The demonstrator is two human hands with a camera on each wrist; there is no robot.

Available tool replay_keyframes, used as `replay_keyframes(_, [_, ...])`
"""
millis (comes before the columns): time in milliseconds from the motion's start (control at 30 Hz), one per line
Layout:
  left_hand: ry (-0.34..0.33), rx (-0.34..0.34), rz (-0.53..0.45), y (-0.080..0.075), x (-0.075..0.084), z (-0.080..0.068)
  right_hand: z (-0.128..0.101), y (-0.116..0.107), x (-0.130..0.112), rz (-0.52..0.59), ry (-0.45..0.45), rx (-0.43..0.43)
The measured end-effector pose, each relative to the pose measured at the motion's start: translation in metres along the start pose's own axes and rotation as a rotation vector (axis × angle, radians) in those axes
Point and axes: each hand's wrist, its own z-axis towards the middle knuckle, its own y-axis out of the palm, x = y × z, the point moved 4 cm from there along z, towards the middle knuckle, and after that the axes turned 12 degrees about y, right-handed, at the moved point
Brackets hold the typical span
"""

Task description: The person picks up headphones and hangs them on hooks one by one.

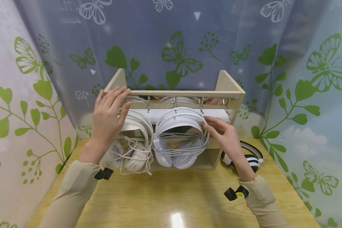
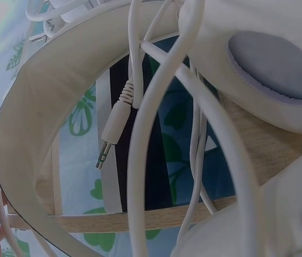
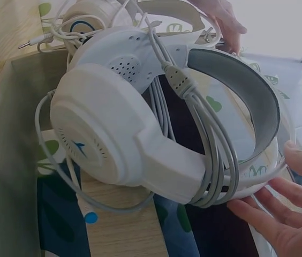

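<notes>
Two white over-ear headphones hang side by side on a small wooden rack (image 1: 185, 93). On its top edge, at the left end, rests my left hand (image 1: 108, 110), fingers extended, thumb beside the headband of the left headphones (image 1: 134, 163). Loose cable is tangled around that pair, and its plug (image 2: 116, 120) dangles inside the headband in the left wrist view. My right hand (image 1: 226, 139) holds the right headphones (image 1: 163, 158) at the side of the headband, thumb above and fingers beneath (image 3: 258, 214). Grey cable (image 3: 215, 155) is wrapped in several loops around this pair.
Several metal hooks (image 1: 201, 106) line the rack under its top board. Black-and-white headphones (image 1: 253, 160) lie on the wooden table (image 1: 159, 199) at the right. Behind the rack hangs a blue curtain (image 1: 148, 34) with butterflies; patterned walls stand on both sides.
</notes>
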Motion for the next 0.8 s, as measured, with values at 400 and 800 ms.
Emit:
replay_keyframes(400, [0.017,-0.020,0.031,0.000,-0.001,-0.001,-0.004,-0.007,0.009,0.153,-0.028,0.018])
replay_keyframes(800, [0.005,0.012,0.009,0.001,0.000,-0.001,-0.013,-0.028,0.022,0.269,-0.040,0.048])
